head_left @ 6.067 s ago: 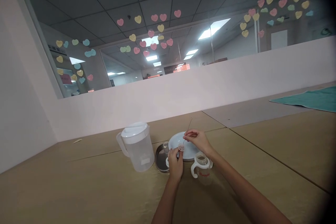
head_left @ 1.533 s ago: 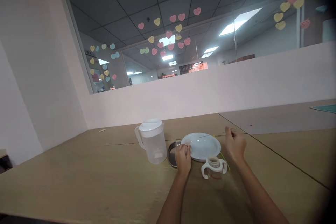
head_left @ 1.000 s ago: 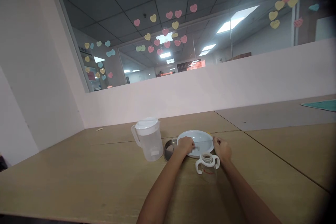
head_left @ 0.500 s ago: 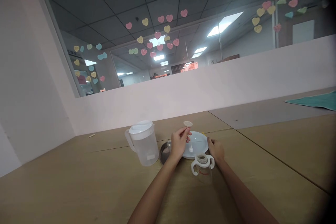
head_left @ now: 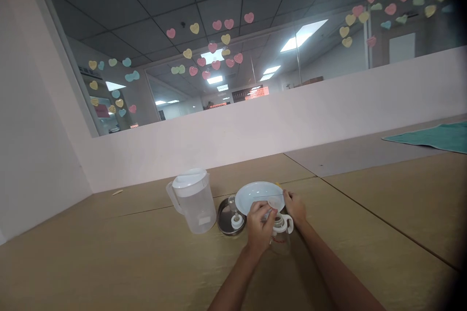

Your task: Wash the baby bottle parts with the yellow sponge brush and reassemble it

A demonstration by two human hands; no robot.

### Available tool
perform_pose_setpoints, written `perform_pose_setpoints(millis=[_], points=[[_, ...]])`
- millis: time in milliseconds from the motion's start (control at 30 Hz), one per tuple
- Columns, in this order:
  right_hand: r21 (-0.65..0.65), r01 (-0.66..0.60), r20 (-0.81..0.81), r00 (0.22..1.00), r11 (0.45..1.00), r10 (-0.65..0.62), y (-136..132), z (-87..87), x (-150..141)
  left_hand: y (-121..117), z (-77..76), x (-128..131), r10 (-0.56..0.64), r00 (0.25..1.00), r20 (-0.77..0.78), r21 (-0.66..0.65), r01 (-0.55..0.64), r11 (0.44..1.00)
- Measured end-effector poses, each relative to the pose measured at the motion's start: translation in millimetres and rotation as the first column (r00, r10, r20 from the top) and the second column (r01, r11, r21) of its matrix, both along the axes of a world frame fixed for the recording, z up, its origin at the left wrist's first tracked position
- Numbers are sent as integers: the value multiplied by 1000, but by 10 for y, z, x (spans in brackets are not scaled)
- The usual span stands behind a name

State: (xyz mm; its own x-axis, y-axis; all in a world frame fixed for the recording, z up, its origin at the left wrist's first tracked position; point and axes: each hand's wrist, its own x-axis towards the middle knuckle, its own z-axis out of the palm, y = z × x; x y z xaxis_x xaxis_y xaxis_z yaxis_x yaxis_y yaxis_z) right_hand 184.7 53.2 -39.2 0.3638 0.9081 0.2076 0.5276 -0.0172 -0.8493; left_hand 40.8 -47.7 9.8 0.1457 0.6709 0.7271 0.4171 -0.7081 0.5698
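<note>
My left hand (head_left: 260,228) is closed around a small translucent piece with a round, wide top (head_left: 276,202); its lower part is hidden by the fingers. The hand is at the mouth of a clear baby bottle (head_left: 280,242) with red print and a white two-handled ring (head_left: 289,223), covering the ring's left side. My right hand (head_left: 296,208) has its fingers curled at the right rim of a pale blue-white plate (head_left: 251,193). The plate is just behind the bottle.
Left of the bottle, a round metal tray (head_left: 222,223) holds a clear bottle part with a white collar (head_left: 237,222). A lidded translucent pitcher (head_left: 199,206) stands further left. A green cloth (head_left: 434,137) lies far right; a wall with a window rises behind the table.
My left hand has come down and right from over the plate to the bottle's mouth, bringing the translucent piece. The metal tray now shows more fully. The right hand stays at the plate's rim.
</note>
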Motion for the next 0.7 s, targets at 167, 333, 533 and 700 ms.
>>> perform_pose_setpoints(millis=[167,333,533,700], points=[[5,15,-8,1000,1000,-15,32,-24,-4,-15,-149,-94,-28,988,-154,9,29,1000],[36,22,-21,1000,999,-21,76,-67,10,67,-135,-334,108,923,-370,202,-33,979],[85,25,-54,998,996,-20,79,-120,8,301,-164,-703,625,681,-383,141,-625,767],[38,99,-102,990,994,-94,21,-29,41,399,-244,-812,649,599,-469,73,-706,704]])
